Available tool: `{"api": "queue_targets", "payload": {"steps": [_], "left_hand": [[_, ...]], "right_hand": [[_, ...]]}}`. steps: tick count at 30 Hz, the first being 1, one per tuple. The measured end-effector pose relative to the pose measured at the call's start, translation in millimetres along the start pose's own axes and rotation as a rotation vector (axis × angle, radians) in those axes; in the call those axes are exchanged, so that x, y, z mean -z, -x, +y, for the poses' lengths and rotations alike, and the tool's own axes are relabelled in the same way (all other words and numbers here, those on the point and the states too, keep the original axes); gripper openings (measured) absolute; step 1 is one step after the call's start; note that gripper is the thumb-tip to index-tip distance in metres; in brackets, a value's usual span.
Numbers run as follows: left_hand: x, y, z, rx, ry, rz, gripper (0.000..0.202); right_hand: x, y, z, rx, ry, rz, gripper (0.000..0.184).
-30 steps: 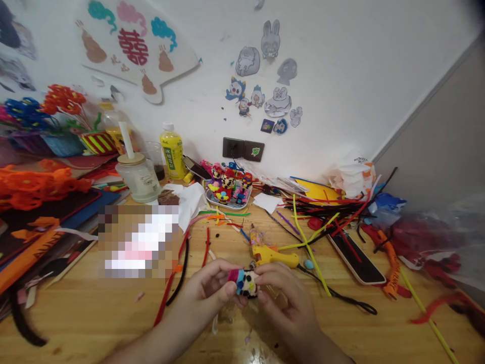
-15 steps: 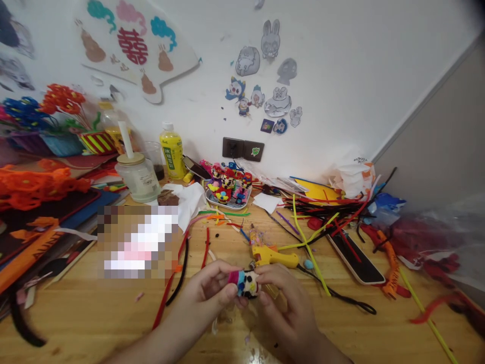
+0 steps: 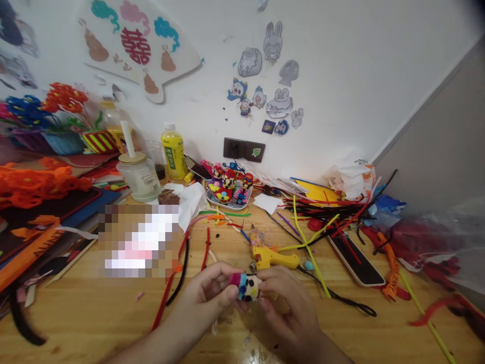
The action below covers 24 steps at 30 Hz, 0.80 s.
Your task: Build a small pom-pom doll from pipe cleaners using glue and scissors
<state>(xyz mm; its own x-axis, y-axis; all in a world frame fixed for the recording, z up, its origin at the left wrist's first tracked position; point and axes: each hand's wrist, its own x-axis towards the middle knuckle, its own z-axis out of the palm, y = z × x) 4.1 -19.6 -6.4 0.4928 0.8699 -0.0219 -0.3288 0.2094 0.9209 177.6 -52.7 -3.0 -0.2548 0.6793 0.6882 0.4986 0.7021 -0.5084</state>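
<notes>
Low in the middle of the head view, a small fuzzy pipe-cleaner figure (image 3: 248, 289) lies sideways between my hands. It has a magenta end, a blue band and a cream part with black spots and a bit of yellow. My left hand (image 3: 210, 293) pinches the magenta end between thumb and fingers. My right hand (image 3: 290, 298) has its thumb and fingers closed at the cream end; its palm side is partly hidden. Just beyond the hands lies a yellow hot glue gun (image 3: 278, 259), its nozzle end pointing away from me.
A dish (image 3: 231, 205) of similar colourful figures stands near the wall. Loose pipe cleaners (image 3: 318, 207) and a dark white-edged slab (image 3: 356, 260) lie right. A yellow-labelled bottle (image 3: 173, 154), a glass jar (image 3: 139, 179) and orange fuzzy flowers (image 3: 41, 184) stand left; a pixelated patch covers something.
The figure has turned slightly between my fingers, and both hands have stayed nearly in place. The whole view has shifted a little.
</notes>
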Motion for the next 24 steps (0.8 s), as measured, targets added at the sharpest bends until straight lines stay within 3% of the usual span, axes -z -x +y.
{"api": "queue_targets", "payload": {"steps": [15,24], "left_hand": [[0.6,0.8,-0.3,0.017,-0.002,-0.024,0.023],[0.2,-0.4,0.7,0.005,0.012,-0.022,0.020]], "right_hand": [[-1.0,-1.0,0.1,-0.010,-0.001,0.058,0.023],[-0.4,-2.5,-0.8,0.017,0.003,0.029,0.021]]}}
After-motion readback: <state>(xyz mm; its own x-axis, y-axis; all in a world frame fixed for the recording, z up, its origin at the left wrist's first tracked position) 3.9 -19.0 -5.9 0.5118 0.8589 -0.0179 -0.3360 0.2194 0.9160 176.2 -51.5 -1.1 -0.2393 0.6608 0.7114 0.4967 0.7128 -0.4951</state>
